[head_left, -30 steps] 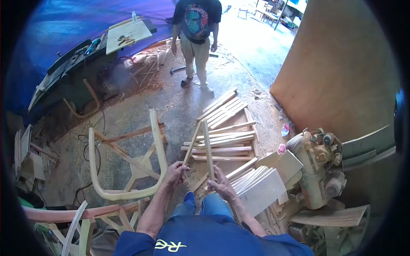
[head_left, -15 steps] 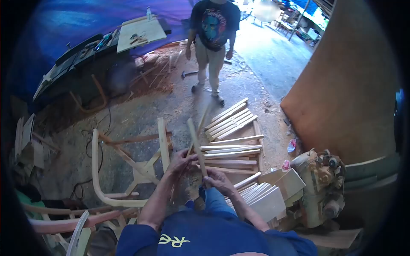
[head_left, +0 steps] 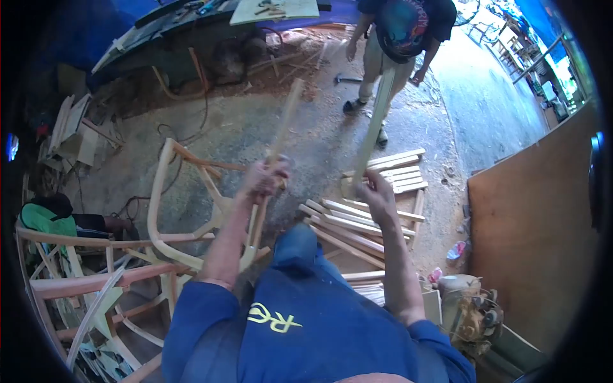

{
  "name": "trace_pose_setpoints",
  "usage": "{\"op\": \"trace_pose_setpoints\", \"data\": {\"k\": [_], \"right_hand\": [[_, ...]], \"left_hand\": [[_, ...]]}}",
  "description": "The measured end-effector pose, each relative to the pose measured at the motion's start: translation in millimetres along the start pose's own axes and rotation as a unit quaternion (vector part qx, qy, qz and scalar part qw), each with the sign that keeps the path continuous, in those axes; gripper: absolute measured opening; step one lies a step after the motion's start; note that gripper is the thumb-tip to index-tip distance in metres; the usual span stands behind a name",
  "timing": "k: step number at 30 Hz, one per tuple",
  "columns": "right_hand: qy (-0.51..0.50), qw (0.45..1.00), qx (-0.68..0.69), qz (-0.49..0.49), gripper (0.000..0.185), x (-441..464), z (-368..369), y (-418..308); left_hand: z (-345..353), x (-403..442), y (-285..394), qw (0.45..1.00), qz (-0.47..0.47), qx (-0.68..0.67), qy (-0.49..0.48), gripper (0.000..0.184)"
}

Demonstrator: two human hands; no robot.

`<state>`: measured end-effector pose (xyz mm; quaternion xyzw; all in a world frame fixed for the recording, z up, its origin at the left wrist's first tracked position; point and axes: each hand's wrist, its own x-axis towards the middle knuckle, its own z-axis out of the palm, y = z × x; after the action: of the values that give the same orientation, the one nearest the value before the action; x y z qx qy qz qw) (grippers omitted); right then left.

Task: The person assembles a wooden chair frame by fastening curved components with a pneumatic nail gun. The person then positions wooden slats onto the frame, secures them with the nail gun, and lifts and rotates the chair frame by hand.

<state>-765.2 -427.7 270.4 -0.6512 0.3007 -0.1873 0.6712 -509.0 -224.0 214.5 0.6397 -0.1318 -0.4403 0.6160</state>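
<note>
My left hand (head_left: 265, 177) is closed round a light wooden strip (head_left: 287, 118), which points up and away, blurred by motion. Another wooden strip (head_left: 378, 115), greener in tone, rises from my right hand (head_left: 375, 191), whose fingers are wrapped round its lower end. The two strips are apart. Below and beside my right hand, wooden slats (head_left: 364, 223) lie in stacks on the floor. A curved wooden chair frame (head_left: 154, 207) stands just left of my left hand.
A person (head_left: 399, 38) stands ahead, beyond the slats. A hammer (head_left: 348, 80) lies by their feet. More chair frames (head_left: 96, 281) are at lower left, near a person in green (head_left: 45, 220). A dusty machine (head_left: 472, 313) and brown panel (head_left: 536, 236) are right.
My hands have moved apart and forward, and the two strips, close together or crossing before, are now separated. The view has turned, showing more of the left side; the standing person appears further right.
</note>
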Motion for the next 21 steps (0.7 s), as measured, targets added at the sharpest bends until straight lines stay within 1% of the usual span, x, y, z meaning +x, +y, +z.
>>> {"op": "trace_pose_setpoints", "data": {"k": [1, 2, 3, 5, 9, 12, 14, 15, 17, 18, 19, 20, 21], "right_hand": [[-0.017, 0.997, -0.064, -0.05, 0.039, 34, -17, 10], [-0.014, 0.999, -0.013, -0.048, 0.039, 48, -10, -35], [-0.012, 0.995, 0.059, -0.081, 0.038, 67, -10, -48], [-0.01, 0.99, 0.094, -0.102, 0.038, 110, -11, -67], [-0.028, 0.987, 0.102, -0.124, 0.042, 187, -17, -72], [-0.015, 0.988, 0.007, -0.156, 0.041, 248, -23, -70], [-0.013, 0.984, -0.017, -0.176, 0.039, 298, -20, -81], [-0.012, 0.981, -0.038, -0.192, 0.038, 328, -19, -84], [-0.009, 0.975, -0.058, -0.216, 0.036, 404, -20, -76], [-0.025, 0.972, -0.06, -0.226, 0.036, 454, -20, -89], [-0.043, 0.976, -0.052, -0.207, 0.036, 486, -15, -89], [-0.051, 0.98, -0.038, -0.187, 0.036, 505, -11, -84], [-0.016, 0.98, -0.061, -0.191, 0.035, 535, -6, -84]], "left_hand": [[-4, -4, 15, 0.999, -0.008, -0.02, 0.029, 0.031], [-7, -7, 24, 0.997, -0.022, -0.038, 0.057, 0.031], [-11, -6, 26, 0.997, -0.024, -0.047, 0.059, 0.03], [-17, 9, 37, 0.995, -0.01, -0.061, 0.072, 0.029], [-16, 54, 50, 0.997, -0.002, -0.046, 0.068, 0.033], [-13, 106, 64, 0.998, 0.01, -0.006, 0.069, 0.033], [-17, 150, 69, 0.996, 0.011, 0.031, 0.085, 0.032], [-18, 172, 70, 0.995, 0.014, -0.004, 0.094, 0.026], [-28, 216, 68, 0.995, -0.009, -0.01, 0.097, 0.027], [-30, 247, 71, 0.994, -0.021, -0.023, 0.104, 0.027], [-29, 268, 77, 0.992, -0.025, 0.0, 0.124, 0.028], [-32, 278, 80, 0.991, -0.057, -0.012, 0.119, 0.03], [-35, 301, 91, 0.991, -0.062, -0.03, 0.118, 0.031]]}}
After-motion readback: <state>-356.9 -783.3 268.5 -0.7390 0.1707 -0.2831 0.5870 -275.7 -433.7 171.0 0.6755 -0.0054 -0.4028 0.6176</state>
